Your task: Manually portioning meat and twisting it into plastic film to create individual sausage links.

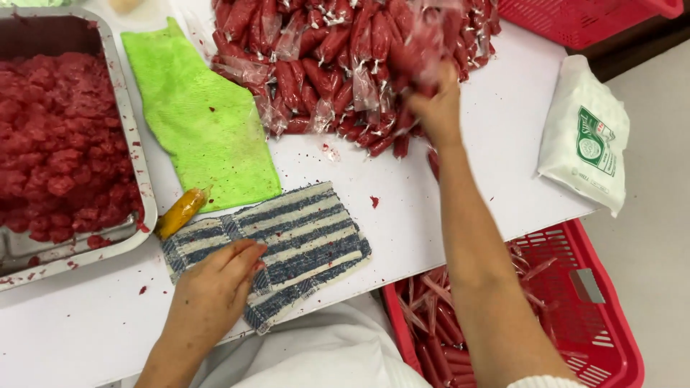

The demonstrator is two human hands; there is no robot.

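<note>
My left hand (215, 284) lies flat on a blue and white striped cloth (302, 237) at the near edge of the white table (445, 208), fingers together, holding nothing. My right hand (435, 108) reaches far across into a large heap of red sausages in clear plastic wrappers (323, 65) and grips a blurred bunch of them. A steel tray (133, 151) of red minced meat (57, 144) stands at the left.
A green cloth (201, 122) lies between the tray and the heap, with a yellow handle (180, 213) at its near end. A red basket (575, 302) holding wrapped sausages sits below the table's right edge. A white packet (586, 133) rests at the right; another red basket (582, 18) is behind.
</note>
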